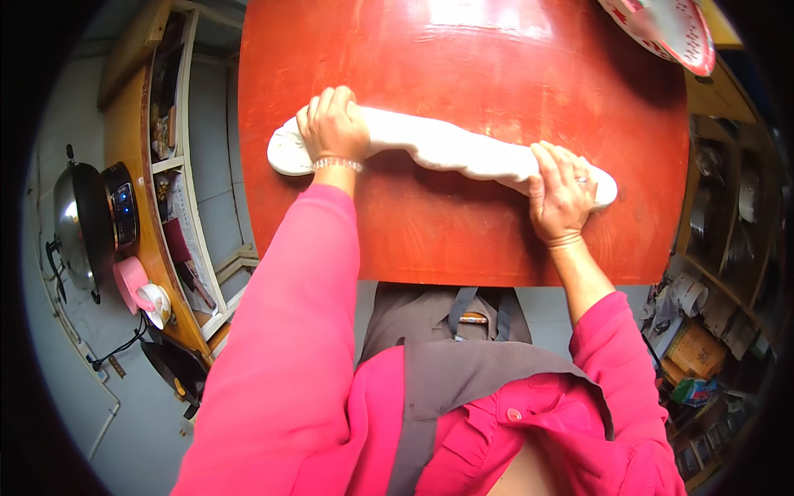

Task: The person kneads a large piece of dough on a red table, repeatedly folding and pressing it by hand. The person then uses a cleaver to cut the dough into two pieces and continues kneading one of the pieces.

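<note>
A long, pale, thick roll of white dough (447,147) lies across the glossy red-brown wooden table (496,240). The left hand (332,124) presses palm-down near its left end, fingers curled over the top. The right hand (561,192) lies flat and spread on its right end, gripping nothing. A red-and-white patterned dish (670,29) sits at the far corner.

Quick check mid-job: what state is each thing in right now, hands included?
Dough: stretched into a long uneven roll, lying flat across the board.
Left hand: palm down, pressing the roll's left end.
Right hand: palm down on the right end.
Red board: bare around the dough.
</note>
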`<state>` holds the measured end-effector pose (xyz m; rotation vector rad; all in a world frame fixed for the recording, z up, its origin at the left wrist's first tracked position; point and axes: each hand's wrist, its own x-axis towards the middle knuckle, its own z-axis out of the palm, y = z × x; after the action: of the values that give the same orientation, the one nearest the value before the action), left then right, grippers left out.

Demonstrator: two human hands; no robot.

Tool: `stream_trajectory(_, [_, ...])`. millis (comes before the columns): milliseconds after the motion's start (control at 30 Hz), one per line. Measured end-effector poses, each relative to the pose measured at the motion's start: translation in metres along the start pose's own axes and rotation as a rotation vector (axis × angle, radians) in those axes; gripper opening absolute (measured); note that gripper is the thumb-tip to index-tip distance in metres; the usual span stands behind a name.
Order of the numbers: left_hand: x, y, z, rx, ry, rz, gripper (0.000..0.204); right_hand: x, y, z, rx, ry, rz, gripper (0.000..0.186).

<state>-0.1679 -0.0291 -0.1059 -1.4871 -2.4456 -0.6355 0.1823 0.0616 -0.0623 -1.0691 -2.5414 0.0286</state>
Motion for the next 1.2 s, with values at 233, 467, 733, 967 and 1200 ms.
stream_trajectory(233, [0.067,0.004,0.012,0.035,-0.138,-0.13,0.017,0.097,0.038,0.025,0.134,-0.059,-0.007,0.018])
stream_trajectory(467, [0.09,-0.005,0.035,-0.022,-0.159,-0.121,0.02,0.125,0.054,0.038,0.214,-0.128,0.095,0.019])
stream_trajectory(733, [0.099,-0.087,-0.036,-0.976,-0.349,-0.685,0.032,0.135,0.063,0.049,0.167,-0.147,0.205,0.025])
stream_trajectory(967, [0.003,-0.12,-0.071,-0.764,-0.543,-1.312,0.066,0.149,0.067,0.058,0.186,-0.192,0.267,0.032])
stream_trajectory(1200, [0.085,-0.012,-0.141,-0.209,-0.243,-0.431,0.034,0.159,0.062,0.052,0.286,-0.326,0.366,0.032])
